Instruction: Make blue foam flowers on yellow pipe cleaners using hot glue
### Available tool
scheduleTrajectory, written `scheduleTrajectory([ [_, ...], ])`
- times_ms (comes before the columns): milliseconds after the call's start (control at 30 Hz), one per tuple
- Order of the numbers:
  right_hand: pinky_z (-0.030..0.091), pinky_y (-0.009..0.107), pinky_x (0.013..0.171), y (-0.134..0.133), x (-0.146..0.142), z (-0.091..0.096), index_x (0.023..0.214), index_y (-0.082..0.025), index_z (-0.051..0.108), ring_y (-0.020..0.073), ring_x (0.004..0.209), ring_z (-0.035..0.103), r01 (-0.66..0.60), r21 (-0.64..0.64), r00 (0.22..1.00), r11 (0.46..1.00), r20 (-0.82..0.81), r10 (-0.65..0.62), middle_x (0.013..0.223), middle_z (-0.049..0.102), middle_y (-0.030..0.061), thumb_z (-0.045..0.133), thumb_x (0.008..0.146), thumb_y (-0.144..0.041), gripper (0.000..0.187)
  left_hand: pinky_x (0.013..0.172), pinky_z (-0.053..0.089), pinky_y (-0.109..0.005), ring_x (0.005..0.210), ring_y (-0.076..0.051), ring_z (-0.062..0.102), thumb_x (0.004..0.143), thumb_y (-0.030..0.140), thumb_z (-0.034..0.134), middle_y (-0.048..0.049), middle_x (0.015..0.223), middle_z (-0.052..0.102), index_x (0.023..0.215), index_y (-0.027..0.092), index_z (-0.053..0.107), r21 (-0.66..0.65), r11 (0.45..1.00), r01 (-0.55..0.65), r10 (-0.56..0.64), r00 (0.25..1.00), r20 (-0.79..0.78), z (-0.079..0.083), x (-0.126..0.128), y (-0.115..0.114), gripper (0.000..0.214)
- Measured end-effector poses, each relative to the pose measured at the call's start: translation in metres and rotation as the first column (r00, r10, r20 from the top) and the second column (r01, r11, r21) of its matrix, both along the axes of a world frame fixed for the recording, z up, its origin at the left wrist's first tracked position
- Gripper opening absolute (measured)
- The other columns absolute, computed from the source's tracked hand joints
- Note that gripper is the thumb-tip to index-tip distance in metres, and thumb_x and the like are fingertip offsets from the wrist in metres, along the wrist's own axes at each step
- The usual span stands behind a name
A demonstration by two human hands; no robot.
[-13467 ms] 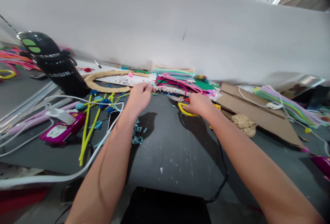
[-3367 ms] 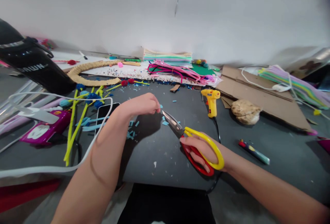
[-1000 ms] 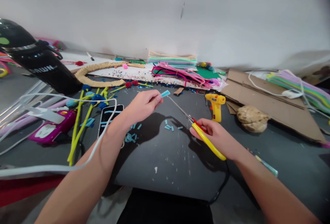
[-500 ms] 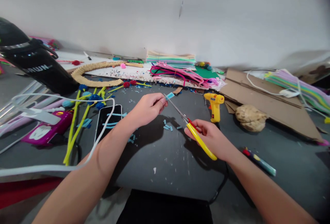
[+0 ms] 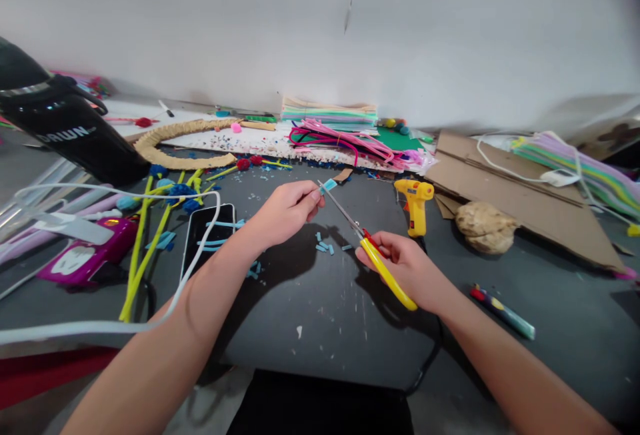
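Between thumb and fingers, my left hand [image 5: 295, 209] pinches a small light-blue strip [image 5: 329, 185], possibly foam or pipe cleaner. Scissors [image 5: 383, 267] with yellow and red handles are in my right hand [image 5: 400, 265], fingers through the handles. Their blades point up and left, and the tips meet the blue strip beside my left fingertips. Below, several short cut blue pieces [image 5: 324, 246] lie on the dark table [image 5: 320, 328]. More blue strips [image 5: 215, 245] rest across a phone [image 5: 193, 248] near my left forearm.
A yellow glue gun [image 5: 415, 203], a tan rounded lump [image 5: 485, 227] and cardboard [image 5: 520, 201] sit to the right, with a lighter-like pen shape [image 5: 503, 311] nearer. On the left stand a black bottle [image 5: 75, 131], yellow stems [image 5: 145, 255] and a white cable [image 5: 195, 281].
The scissor tips have moved slightly left onto the blue strip, their blades looking closer together. My left hand stays nearly still. The whole view has shifted a little.
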State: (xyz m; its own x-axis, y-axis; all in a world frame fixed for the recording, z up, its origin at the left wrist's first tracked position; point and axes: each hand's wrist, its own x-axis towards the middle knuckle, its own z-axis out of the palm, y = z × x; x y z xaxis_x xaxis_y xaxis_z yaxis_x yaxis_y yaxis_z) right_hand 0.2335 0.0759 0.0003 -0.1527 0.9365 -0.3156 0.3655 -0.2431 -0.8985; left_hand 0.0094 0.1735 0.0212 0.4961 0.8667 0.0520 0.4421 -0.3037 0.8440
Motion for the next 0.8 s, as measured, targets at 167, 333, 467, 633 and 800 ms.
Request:
scheduleTrajectory([
  [167, 0.026, 0.024, 0.048, 0.000, 0.000, 0.002, 0.073, -0.021, 0.051, 0.0092, 0.052, 0.033, -0.004, 0.010, 1.000, 1.000, 0.018, 0.004, 0.060, 0.037, -0.0068, 0.070, 0.074, -0.061, 0.045, 0.059, 0.037, -0.025, 0.058, -0.012, 0.046, 0.096, 0.035, 0.042, 0.0015, 0.062, 0.052, 0.080, 0.017, 0.056, -0.003, 1.000, 0.009, -0.009, 1.000, -0.007, -0.001, 0.001, 0.000, 0.027],
  [333, 0.029, 0.024, 0.047, -0.002, 0.005, 0.002, 0.073, -0.021, 0.052, 0.0107, 0.050, 0.041, -0.041, 0.035, 0.986, 0.999, 0.164, 0.035, 0.059, 0.043, -0.0055, 0.066, 0.079, -0.057, 0.039, 0.059, 0.036, -0.025, 0.059, -0.012, 0.046, 0.095, 0.033, 0.042, 0.0016, 0.062, 0.052, 0.078, 0.018, 0.055, 0.002, 1.000, 0.029, -0.029, 0.999, -0.035, 0.001, 0.000, 0.000, 0.026],
  [467, 0.035, 0.025, 0.052, -0.006, 0.010, 0.005, 0.075, -0.021, 0.059, 0.0133, 0.056, 0.050, -0.137, 0.066, 0.945, 0.988, 0.307, 0.111, 0.066, 0.058, -0.0009, 0.058, 0.087, -0.046, 0.028, 0.059, 0.036, -0.025, 0.058, -0.013, 0.046, 0.094, 0.032, 0.042, 0.0016, 0.063, 0.052, 0.077, 0.018, 0.054, -0.015, 0.998, 0.057, -0.057, 0.997, -0.060, 0.002, 0.000, -0.001, 0.025],
  [633, 0.034, 0.025, 0.053, -0.009, 0.011, 0.009, 0.073, -0.022, 0.056, 0.0128, 0.056, 0.048, -0.175, 0.088, 0.913, 0.980, 0.388, 0.128, 0.064, 0.058, -0.0020, 0.058, 0.086, -0.039, 0.022, 0.058, 0.035, -0.025, 0.058, -0.012, 0.045, 0.094, 0.031, 0.043, 0.0022, 0.061, 0.051, 0.077, 0.018, 0.055, -0.060, 0.997, 0.055, -0.057, 0.998, -0.036, 0.001, 0.002, -0.002, 0.024],
  [800, 0.034, 0.024, 0.054, -0.009, 0.010, 0.008, 0.074, -0.021, 0.051, 0.0123, 0.058, 0.043, -0.144, 0.079, 0.938, 0.986, 0.329, 0.110, 0.065, 0.051, -0.0027, 0.058, 0.086, -0.049, 0.031, 0.056, 0.034, -0.024, 0.056, -0.011, 0.042, 0.095, 0.030, 0.043, 0.0027, 0.060, 0.048, 0.078, 0.018, 0.054, -0.146, 0.988, 0.052, -0.040, 0.996, 0.085, -0.003, 0.005, -0.002, 0.024],
])
